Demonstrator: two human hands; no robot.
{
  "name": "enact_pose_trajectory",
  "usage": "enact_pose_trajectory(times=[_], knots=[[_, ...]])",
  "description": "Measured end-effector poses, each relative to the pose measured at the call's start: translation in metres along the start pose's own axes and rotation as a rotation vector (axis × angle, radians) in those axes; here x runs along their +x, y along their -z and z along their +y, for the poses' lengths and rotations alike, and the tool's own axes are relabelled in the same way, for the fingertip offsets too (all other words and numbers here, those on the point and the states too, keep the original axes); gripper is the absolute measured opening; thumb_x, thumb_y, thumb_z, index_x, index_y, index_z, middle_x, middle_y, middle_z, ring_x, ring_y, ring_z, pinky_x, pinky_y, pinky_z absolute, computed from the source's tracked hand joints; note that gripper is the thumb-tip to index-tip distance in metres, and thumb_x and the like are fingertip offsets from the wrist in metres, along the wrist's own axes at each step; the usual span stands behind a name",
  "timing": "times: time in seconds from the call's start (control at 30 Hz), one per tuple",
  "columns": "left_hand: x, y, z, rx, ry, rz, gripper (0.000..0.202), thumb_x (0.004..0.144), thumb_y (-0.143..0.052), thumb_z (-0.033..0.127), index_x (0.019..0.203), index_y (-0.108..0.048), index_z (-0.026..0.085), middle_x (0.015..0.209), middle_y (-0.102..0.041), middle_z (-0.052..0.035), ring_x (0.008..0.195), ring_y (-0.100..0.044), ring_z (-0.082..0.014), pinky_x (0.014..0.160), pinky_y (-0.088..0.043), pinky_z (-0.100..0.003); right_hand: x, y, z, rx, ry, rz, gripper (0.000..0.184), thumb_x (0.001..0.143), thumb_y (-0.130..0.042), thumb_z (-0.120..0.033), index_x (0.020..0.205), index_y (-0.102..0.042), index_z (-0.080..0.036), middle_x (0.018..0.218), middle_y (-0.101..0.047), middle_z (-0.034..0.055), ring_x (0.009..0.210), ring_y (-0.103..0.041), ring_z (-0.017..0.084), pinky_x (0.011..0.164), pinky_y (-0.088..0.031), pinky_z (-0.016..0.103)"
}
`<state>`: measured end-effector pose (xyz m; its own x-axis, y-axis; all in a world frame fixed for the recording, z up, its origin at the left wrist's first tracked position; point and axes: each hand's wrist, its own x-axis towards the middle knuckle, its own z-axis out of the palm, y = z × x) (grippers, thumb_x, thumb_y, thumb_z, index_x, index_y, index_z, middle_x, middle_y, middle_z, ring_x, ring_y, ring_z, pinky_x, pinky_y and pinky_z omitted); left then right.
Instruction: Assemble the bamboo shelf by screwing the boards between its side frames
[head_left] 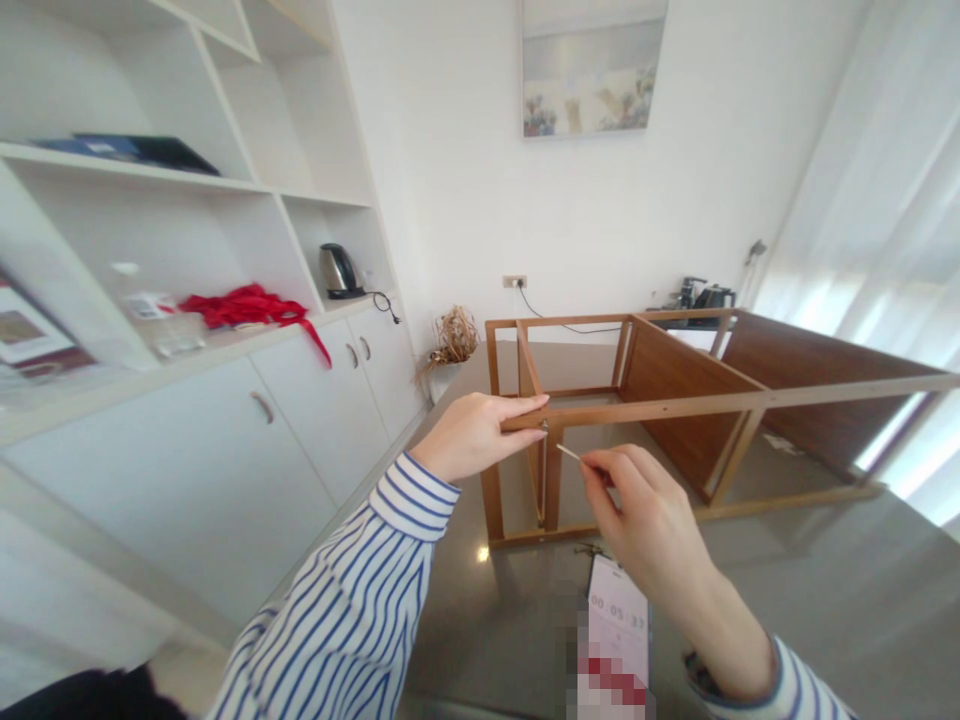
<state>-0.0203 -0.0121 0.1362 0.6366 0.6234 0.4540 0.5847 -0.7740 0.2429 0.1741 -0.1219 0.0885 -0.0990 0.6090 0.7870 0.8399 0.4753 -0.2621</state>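
A brown wooden frame [675, 400] with a solid panel lies on the grey table [825, 590]. My left hand [480, 432] grips the near end of the frame's upper rail, thumb on top and fingers beneath. My right hand [637, 505] is just right of it, fingers pinched on a thin pale rod-like tool [568, 452]. The tool's tip points at the joint under my left fingers. I cannot tell what kind of tool it is. Both sleeves are blue-and-white striped.
A phone [619, 630] showing a timer lies on the table near my right wrist. White cabinets and shelves [225, 400] stand on the left, holding a kettle [339, 270], a red cloth [244, 305] and books. A dry plant [454, 338] sits in the corner.
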Motion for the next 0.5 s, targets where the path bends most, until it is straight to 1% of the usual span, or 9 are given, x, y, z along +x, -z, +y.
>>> enact_pose_trajectory(times=[0.1, 0.2, 0.37, 0.5], knots=[[0.0, 0.001, 0.001, 0.009, -0.008, 0.007, 0.048, 0.084, -0.056, 0.05, 0.127, -0.057, 0.029, 0.116, -0.067, -0.0024, 0.104, -0.065, -0.0231, 0.086, -0.051, -0.032, 0.006, -0.003, -0.009, -0.054, 0.076, 0.058, 0.013, 0.092, -0.047, -0.018, 0.088, -0.06, -0.015, 0.078, -0.061, 0.0056, 0.075, -0.056, 0.017, 0.069, -0.045, 0.03], [0.0, 0.001, 0.001, 0.005, -0.015, 0.013, 0.048, 0.083, -0.057, 0.048, 0.126, -0.057, 0.029, 0.115, -0.068, -0.0023, 0.102, -0.065, -0.0225, 0.083, -0.052, -0.031, 0.012, -0.006, -0.015, -0.118, 0.118, 0.089, 0.014, 0.092, -0.046, -0.017, 0.087, -0.059, -0.015, 0.075, -0.06, 0.0057, 0.076, -0.056, 0.018, 0.069, -0.045, 0.03], [0.001, 0.001, 0.002, -0.018, -0.025, 0.025, 0.045, 0.083, -0.057, 0.048, 0.124, -0.06, 0.027, 0.116, -0.067, -0.0027, 0.104, -0.065, -0.0219, 0.086, -0.052, -0.03, 0.015, -0.01, -0.015, -0.178, 0.144, 0.083, 0.013, 0.091, -0.048, -0.013, 0.086, -0.059, -0.015, 0.074, -0.059, 0.006, 0.077, -0.054, 0.019, 0.071, -0.045, 0.03], [0.001, 0.002, 0.001, -0.014, -0.031, 0.014, 0.045, 0.084, -0.056, 0.047, 0.124, -0.06, 0.027, 0.116, -0.067, -0.0027, 0.105, -0.064, -0.0217, 0.087, -0.051, -0.03, 0.014, -0.011, -0.014, -0.223, 0.163, 0.078, 0.012, 0.091, -0.048, -0.012, 0.085, -0.059, -0.015, 0.075, -0.058, 0.0067, 0.077, -0.053, 0.019, 0.071, -0.044, 0.031]])
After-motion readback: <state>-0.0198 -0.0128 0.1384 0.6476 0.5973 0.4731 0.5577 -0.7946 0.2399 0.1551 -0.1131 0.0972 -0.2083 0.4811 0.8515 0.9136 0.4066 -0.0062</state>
